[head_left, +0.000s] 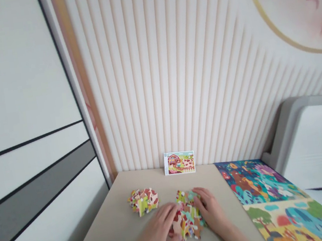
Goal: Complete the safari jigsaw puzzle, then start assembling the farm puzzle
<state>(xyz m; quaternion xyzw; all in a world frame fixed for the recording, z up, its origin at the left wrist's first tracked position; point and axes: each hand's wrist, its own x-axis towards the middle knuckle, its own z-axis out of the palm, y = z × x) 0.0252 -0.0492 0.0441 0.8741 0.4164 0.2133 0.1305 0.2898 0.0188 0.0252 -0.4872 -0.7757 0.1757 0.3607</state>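
Note:
A heap of colourful jigsaw puzzle pieces (pixel 187 220) lies near the front of the beige tabletop (pixel 118 222). My left hand (pixel 161 228) cups the heap's left side, its thumb and fingers bent around the pieces there; it is slightly blurred. On the opposite side, my right hand (pixel 209 208) curls its fingers against the heap's upper right edge. Pieces under the fingers are partly hidden. A smaller pile of puzzle pieces (pixel 144 201) sits apart, farther back and to the left. Behind both piles, a farm picture card (pixel 179 162) leans upright against the wall.
Two picture boards, a dark blue one with animals (pixel 256 181) and a yellow one with an elephant (pixel 297 221), lie along the right side. A ribbed white wall (pixel 155 77) closes off the back. White cabinet panels (pixel 17 77) stand left; a grey-framed headboard (pixel 316 142) is right.

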